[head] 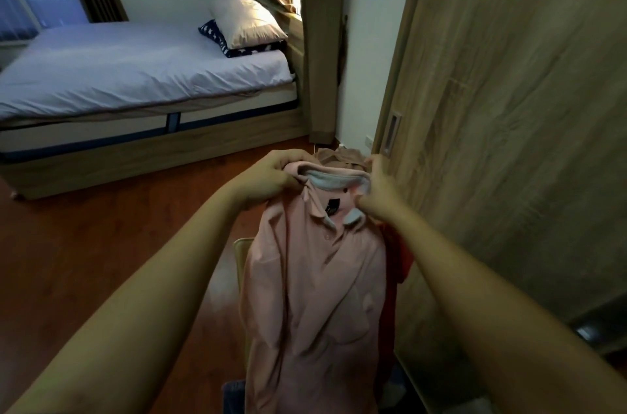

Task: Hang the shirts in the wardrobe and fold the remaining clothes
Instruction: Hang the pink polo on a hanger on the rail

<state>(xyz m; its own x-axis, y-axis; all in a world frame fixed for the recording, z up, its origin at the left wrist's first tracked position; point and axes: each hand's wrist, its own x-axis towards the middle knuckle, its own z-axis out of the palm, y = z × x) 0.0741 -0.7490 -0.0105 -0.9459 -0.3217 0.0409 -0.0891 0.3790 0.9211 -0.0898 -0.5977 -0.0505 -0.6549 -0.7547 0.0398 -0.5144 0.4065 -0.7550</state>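
A pink polo shirt (pixel 312 291) with a pale blue collar lining hangs down in front of me, held up at the collar. My left hand (pixel 271 176) grips the collar's left side and my right hand (pixel 376 193) grips its right side, close to the wooden wardrobe door (pixel 509 108). Behind the pink shirt an orange-red garment (pixel 403 261) shows at the right edge, and a tan piece of cloth (pixel 336 155) peeks out above the collar. No hanger is visible.
A bed (pixel 142 81) with a light blue sheet and two pillows (pixel 247 27) stands at the back left. A curtain (pixel 322 40) hangs between bed and wardrobe. Wooden floor (pixel 84 244) lies open at the left. A pale chair edge (pixel 242 250) and a dark blue item (pixel 234 396) sit below the shirt.
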